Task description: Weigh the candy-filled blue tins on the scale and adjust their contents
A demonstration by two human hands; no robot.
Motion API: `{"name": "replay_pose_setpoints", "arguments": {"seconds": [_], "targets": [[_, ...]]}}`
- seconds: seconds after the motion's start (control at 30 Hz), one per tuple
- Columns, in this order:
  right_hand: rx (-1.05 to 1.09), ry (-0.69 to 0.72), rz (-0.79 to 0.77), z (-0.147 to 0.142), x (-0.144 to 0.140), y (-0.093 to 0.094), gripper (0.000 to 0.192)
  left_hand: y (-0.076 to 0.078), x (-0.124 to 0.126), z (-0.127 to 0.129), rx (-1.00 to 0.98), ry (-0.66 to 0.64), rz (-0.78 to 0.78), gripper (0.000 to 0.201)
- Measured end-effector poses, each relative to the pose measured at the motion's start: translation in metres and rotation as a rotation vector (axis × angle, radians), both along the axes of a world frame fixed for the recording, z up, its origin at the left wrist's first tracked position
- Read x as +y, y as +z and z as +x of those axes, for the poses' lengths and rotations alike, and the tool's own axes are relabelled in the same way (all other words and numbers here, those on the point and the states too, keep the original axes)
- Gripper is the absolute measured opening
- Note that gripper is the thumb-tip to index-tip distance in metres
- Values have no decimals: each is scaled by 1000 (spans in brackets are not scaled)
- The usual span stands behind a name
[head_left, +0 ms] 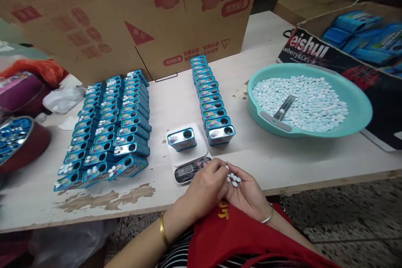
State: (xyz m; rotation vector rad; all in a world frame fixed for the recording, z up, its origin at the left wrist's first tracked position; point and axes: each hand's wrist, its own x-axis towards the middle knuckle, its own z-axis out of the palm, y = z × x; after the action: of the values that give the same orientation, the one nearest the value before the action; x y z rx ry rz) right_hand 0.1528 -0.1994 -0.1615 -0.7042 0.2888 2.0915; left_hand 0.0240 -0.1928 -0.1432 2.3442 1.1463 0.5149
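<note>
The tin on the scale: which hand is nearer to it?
Left. The left hand lies at the scale's front edge, just below the tin; the right hand, cupping tablets, sits further right.

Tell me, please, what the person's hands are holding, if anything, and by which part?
Small white oval tablets lie loose in the cupped palm of the right hand; the left hand pinches at them with its fingertips.

One basin [354,109] — one scale [191,163]

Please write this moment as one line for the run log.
left hand: picking at tablets | right hand: open, palm up, holding white tablets | scale: one blue tin on it | basin: tablets, scoop
</note>
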Motion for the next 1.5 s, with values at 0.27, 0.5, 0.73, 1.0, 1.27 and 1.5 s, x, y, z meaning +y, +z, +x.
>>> {"name": "replay_pose_setpoints", "arguments": {"seconds": [0.27, 0.5, 0.73, 1.0, 1.27, 1.5], "targets": [[94, -25, 93, -31, 25, 14, 19, 40, 39, -39, -152, 172, 42, 9], [43, 4, 69, -34, 34, 22, 27, 53, 82, -67, 48, 307, 186, 3], [59, -44, 18, -24, 32, 15, 27, 42, 49, -36, 74, 35, 28, 14], [-57, 36, -163, 14, 5, 2, 31, 3, 9, 15, 249, -74, 32, 19], [-141, -41, -271, 16, 5, 1, 33, 2, 10, 9, 86, -47, -76, 18], [-110, 38, -119, 5, 12, 4, 27, -1, 11, 1, 138, -64, -46, 18]]}}
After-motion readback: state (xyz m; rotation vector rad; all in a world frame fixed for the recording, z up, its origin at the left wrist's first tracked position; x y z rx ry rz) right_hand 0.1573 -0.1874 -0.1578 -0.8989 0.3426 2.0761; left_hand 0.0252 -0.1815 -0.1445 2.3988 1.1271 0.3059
